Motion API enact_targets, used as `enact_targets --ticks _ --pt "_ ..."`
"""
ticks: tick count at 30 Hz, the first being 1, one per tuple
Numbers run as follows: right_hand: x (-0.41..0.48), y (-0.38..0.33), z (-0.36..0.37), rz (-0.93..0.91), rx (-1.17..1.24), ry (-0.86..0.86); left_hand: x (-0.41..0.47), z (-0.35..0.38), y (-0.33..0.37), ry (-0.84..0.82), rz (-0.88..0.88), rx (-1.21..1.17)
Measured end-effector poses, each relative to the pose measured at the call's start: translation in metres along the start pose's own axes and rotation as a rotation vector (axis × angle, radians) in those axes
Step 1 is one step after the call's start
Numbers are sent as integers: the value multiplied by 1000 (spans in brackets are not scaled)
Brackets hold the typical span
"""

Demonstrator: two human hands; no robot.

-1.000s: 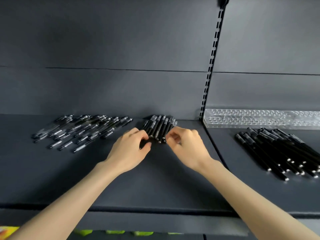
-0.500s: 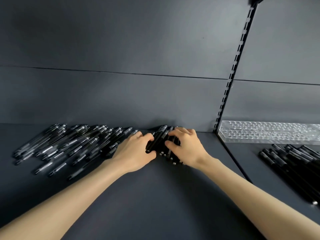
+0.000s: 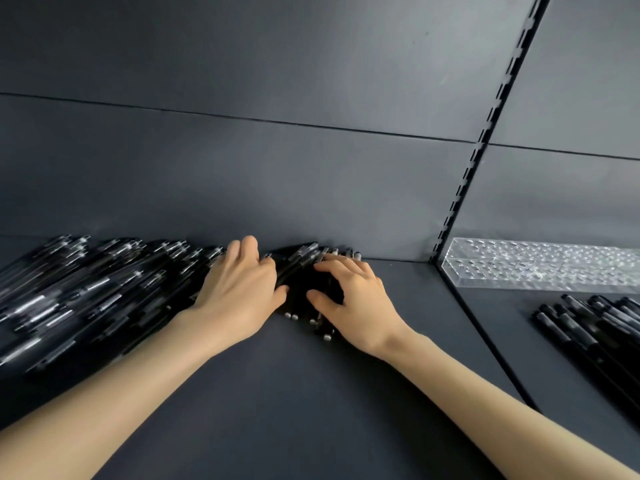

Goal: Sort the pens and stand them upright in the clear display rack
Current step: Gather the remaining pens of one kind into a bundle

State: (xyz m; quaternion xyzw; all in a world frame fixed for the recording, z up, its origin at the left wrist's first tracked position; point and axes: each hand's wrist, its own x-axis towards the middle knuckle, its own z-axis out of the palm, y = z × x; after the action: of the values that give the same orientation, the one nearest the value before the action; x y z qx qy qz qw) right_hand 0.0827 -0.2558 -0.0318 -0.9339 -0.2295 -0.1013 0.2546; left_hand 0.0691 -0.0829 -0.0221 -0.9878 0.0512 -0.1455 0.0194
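A small bundle of black pens (image 3: 300,268) lies on the dark grey shelf (image 3: 277,393) against the back wall. My left hand (image 3: 239,292) curls round the bundle's left side, thumb near the pens' lower ends. My right hand (image 3: 349,299) grips the bundle's right side, fingers over the top and thumb underneath. The middle of the bundle is hidden by both hands. The clear display rack (image 3: 540,270) with rows of holes stands empty at the back right.
A large heap of black pens with clear barrels (image 3: 83,292) sprawls on the left of the shelf, close to my left forearm. Another group of black pens (image 3: 595,327) lies in front of the rack. A slotted upright (image 3: 485,133) divides the two shelf bays.
Both hands have moved from the near ends of the bundle to close around it from either side. The view has shifted closer and to the left.
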Motion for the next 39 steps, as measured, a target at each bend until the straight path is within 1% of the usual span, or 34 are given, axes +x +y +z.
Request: enact_targets --ticks 2,7,14,17,21,22,23,26,28,29,30,33,36,39 --pt "1 -1 -1 -7 14 -5 1 0 1 -2 16 95" --pt "1 -8 -1 3 52 -10 3 -2 -1 -66 41 167" --pt "-1 -12 -4 45 115 -49 3 -5 -2 -142 19 167" --pt "0 -11 -6 69 149 -65 4 -7 -5 -122 8 148" --pt "1 -9 -9 136 269 -98 9 -11 -15 -116 -31 89" --pt "1 -10 -11 150 308 -95 11 -15 -18 -131 -44 1" --pt "2 -11 -14 159 362 -77 11 -18 -19 -141 -52 -146" --pt "8 -16 -24 155 671 -10 5 -32 -14 -170 -57 -744" --pt "9 -22 -33 141 866 -24 -4 -41 -4 -260 -31 -1201" --pt "9 -23 -36 148 941 -46 -9 -43 1 -327 -3 -1367" --pt "9 -24 -38 158 1016 -76 -13 -44 6 -385 42 -1456" --pt "5 -27 -41 143 1188 -134 -19 -41 16 -487 142 -1515" --pt "2 -27 -42 137 1273 -120 -19 -37 20 -517 92 -1638" --pt "3 -25 -44 140 1336 -121 -16 -36 19 -523 100 -1705"
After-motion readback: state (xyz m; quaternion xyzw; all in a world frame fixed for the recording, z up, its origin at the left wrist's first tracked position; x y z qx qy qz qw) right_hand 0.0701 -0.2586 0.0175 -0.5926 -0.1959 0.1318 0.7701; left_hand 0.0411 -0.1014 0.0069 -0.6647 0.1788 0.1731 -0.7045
